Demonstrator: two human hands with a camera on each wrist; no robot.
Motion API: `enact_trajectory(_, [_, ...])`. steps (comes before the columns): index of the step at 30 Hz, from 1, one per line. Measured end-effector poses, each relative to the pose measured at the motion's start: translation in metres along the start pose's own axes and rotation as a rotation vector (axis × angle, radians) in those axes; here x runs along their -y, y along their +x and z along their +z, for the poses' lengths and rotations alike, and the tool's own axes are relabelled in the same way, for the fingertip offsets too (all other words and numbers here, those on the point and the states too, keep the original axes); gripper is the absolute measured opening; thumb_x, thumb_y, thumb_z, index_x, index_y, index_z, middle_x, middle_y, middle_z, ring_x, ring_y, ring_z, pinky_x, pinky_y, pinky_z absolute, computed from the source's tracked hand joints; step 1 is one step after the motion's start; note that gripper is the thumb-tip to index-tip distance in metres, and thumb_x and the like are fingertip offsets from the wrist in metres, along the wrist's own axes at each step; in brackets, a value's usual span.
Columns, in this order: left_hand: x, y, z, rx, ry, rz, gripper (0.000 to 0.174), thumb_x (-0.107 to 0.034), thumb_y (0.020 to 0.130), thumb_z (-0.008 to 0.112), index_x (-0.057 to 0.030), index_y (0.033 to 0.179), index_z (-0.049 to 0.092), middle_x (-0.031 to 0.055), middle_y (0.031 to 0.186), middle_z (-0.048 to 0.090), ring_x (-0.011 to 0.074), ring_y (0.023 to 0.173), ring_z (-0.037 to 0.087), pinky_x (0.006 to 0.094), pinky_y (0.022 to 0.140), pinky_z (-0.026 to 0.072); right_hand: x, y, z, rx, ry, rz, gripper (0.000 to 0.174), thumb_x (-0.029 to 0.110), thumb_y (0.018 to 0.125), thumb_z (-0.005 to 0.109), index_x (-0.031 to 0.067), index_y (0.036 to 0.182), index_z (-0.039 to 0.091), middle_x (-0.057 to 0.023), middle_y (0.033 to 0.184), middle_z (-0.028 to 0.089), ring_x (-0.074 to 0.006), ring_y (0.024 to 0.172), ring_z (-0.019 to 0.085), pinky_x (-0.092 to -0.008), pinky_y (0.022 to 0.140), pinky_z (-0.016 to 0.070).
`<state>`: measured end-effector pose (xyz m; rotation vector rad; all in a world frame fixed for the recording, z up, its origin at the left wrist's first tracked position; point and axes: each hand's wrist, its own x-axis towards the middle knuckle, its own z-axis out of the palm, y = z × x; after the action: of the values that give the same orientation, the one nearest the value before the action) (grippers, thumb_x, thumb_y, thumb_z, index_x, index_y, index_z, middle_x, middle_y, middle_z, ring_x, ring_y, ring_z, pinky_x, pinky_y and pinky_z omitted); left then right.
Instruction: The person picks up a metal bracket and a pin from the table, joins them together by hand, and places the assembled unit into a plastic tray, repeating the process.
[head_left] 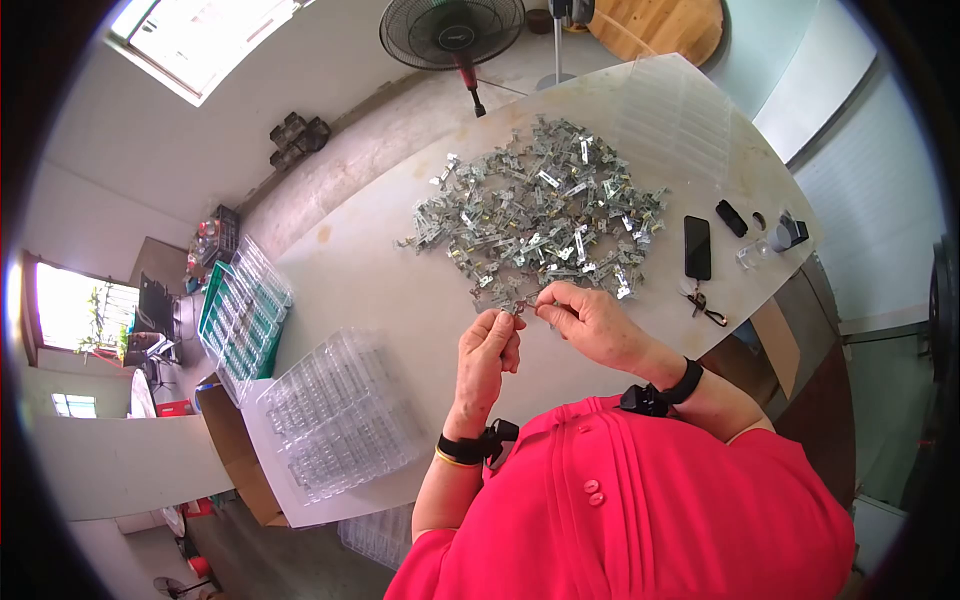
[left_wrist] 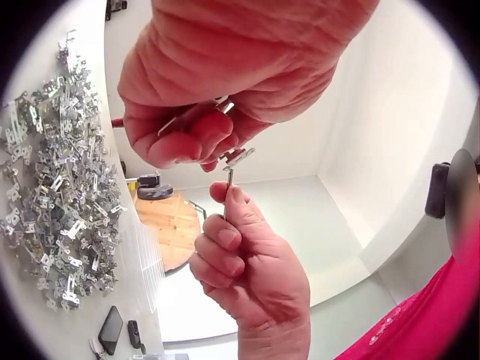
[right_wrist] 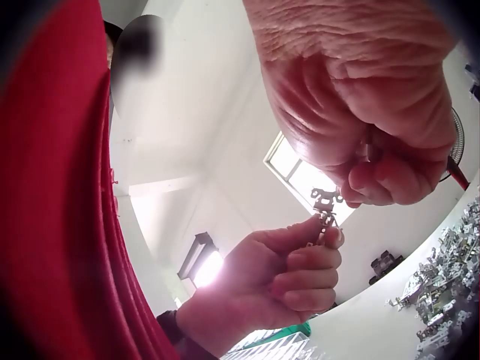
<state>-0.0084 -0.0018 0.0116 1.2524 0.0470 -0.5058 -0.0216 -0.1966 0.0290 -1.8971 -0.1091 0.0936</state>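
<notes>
In the head view both hands meet at the near edge of a pile of small metal parts (head_left: 545, 210). The left hand (head_left: 484, 362) pinches a small metal bracket (right_wrist: 325, 210) between thumb and fingers, its end sticking up in the right wrist view. Close beside it the right hand (head_left: 598, 325) pinches a thin metal pin or rod (left_wrist: 229, 184), whose tip is at the bracket in the left wrist view. Whether the tip touches the bracket is too small to tell. The right hand's other fingers are curled in.
Clear plastic trays (head_left: 340, 415) lie at the left of the table, near a green tray (head_left: 243, 318). A phone (head_left: 697, 248), a small black case (head_left: 731, 218), keys (head_left: 706, 306) and a clear cup (head_left: 755, 254) are on the right. A fan (head_left: 455, 36) stands beyond the table.
</notes>
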Motion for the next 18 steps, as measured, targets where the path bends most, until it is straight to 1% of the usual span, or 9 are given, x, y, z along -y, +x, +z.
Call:
enact_trajectory(2, [0.002,0.001,0.000,-0.008,0.023,0.016,0.031,-0.028,0.104,0.050,0.0000,0.094,0.060,-0.0040,0.060,0.044,0.0050,0.050,0.038,0.0221,0.047,0.0347,-0.001,0.000,0.000,0.006,0.007,0.008,0.015,0.019,0.096,0.061,0.0052,0.100,0.062,-0.0124,0.069,0.061,-0.0192,0.059,0.055,-0.0347,0.057,0.0446])
enact_trajectory(4, [0.002,0.002,0.002,-0.016,0.047,0.033,0.031,-0.028,0.104,0.051,-0.0004,0.094,0.060,-0.0041,0.061,0.045,0.0046,0.050,0.038,0.0218,0.047,0.0346,-0.002,0.001,-0.002,0.006,0.002,0.013,0.015,0.020,0.096,0.061,0.0051,0.100,0.062,-0.0124,0.069,0.061,-0.0202,0.059,0.056,-0.0353,0.057,0.0447])
enact_trajectory(6, [0.002,0.002,0.005,-0.067,0.228,0.093,0.032,-0.029,0.104,0.050,0.0000,0.094,0.060,-0.0046,0.061,0.044,0.0040,0.049,0.037,0.0211,0.047,0.0345,-0.003,0.002,-0.003,0.005,-0.001,0.018,0.016,0.020,0.096,0.060,0.0049,0.099,0.062,-0.0125,0.069,0.061,-0.0213,0.059,0.057,-0.0358,0.058,0.0448])
enact_trajectory(9, [0.005,0.004,0.005,-0.090,0.289,0.129,0.031,-0.029,0.104,0.051,-0.0007,0.093,0.060,-0.0050,0.060,0.045,0.0034,0.050,0.038,0.0204,0.047,0.0335,-0.004,0.004,-0.006,0.023,-0.009,0.041,0.016,0.020,0.096,0.059,0.0039,0.098,0.061,-0.0127,0.069,0.061,-0.0237,0.060,0.058,-0.0367,0.058,0.0450])
enact_trajectory(11, [0.004,0.004,0.007,-0.103,0.294,0.122,0.031,-0.028,0.104,0.050,-0.0009,0.093,0.060,-0.0052,0.059,0.045,0.0034,0.050,0.038,0.0204,0.047,0.0334,-0.003,0.005,-0.008,0.056,-0.040,0.046,0.012,0.015,0.099,0.058,0.0028,0.099,0.061,0.0001,0.069,0.058,-0.0072,0.062,0.052,-0.0260,0.057,0.0437])
enact_trajectory(15, [0.003,0.005,0.008,-0.112,0.250,0.106,0.030,-0.027,0.104,0.051,-0.0011,0.093,0.060,-0.0053,0.060,0.045,0.0033,0.050,0.038,0.0203,0.047,0.0329,-0.004,0.009,-0.008,0.053,-0.041,0.029,0.013,0.015,0.099,0.058,0.0028,0.097,0.060,-0.0003,0.068,0.058,-0.0081,0.062,0.053,-0.0265,0.057,0.0440])
enact_trajectory(17, [0.004,0.005,0.007,-0.100,0.272,0.097,0.029,-0.027,0.104,0.051,-0.0013,0.094,0.060,-0.0052,0.060,0.045,0.0033,0.050,0.038,0.0204,0.048,0.0331,-0.004,0.010,-0.009,0.067,-0.019,0.032,0.017,0.019,0.098,0.057,0.0018,0.096,0.059,-0.0119,0.071,0.062,-0.0217,0.062,0.059,-0.0360,0.059,0.0462])
enact_trajectory(18, [0.004,0.006,0.006,-0.084,0.294,0.089,0.029,-0.027,0.104,0.051,-0.0014,0.094,0.061,-0.0051,0.061,0.046,0.0034,0.051,0.039,0.0204,0.048,0.0333,-0.002,0.011,-0.009,0.068,-0.019,0.033,0.017,0.019,0.098,0.057,0.0018,0.096,0.059,-0.0119,0.071,0.062,-0.0217,0.062,0.059,-0.0360,0.059,0.0462])
